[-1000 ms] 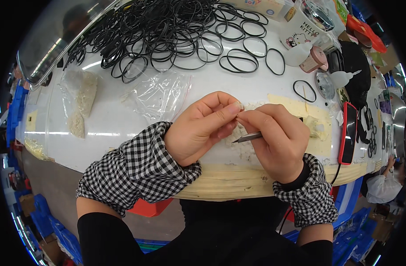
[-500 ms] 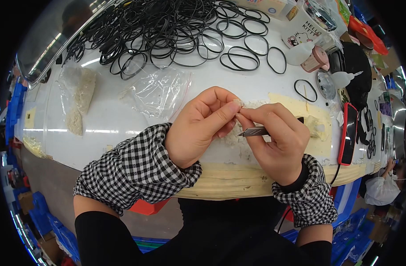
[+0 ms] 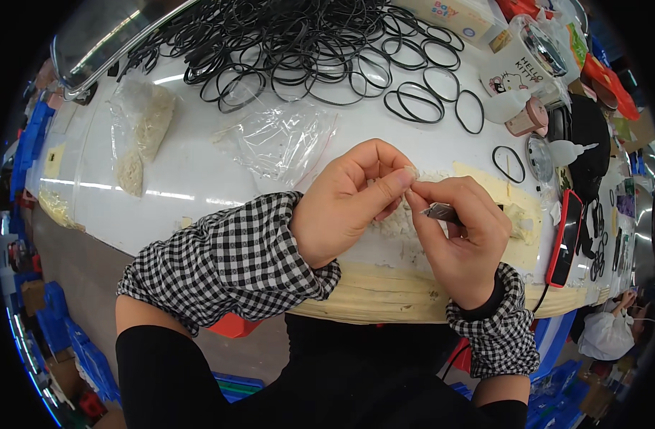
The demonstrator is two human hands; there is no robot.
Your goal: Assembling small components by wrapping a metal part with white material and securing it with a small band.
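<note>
My left hand (image 3: 345,204) is closed in a pinch, with a small pale, whitish piece (image 3: 412,171) showing at the tips of its thumb and forefinger. My right hand (image 3: 474,232) meets it there, its thumb and forefinger pressed together by the same piece. Tucked in the right hand's curled fingers is a craft knife (image 3: 440,211), its pointed metal end sticking out to the left. Below the hands, pale crumbly scraps (image 3: 397,227) lie on the table. The fingers hide most of the small piece.
Black rubber rings (image 3: 291,43) heap at the back of the white table (image 3: 220,171). An empty-looking clear bag (image 3: 284,139) and a bag of pale bits (image 3: 152,125) lie left. Rightward are a white canister (image 3: 513,71), squeeze bottle (image 3: 572,151) and red-edged phone-like device (image 3: 565,239).
The view has shifted, so the table things and both hands sit further right. The knife shows less of its tip, turned more toward me. Both hands keep their pinch.
</note>
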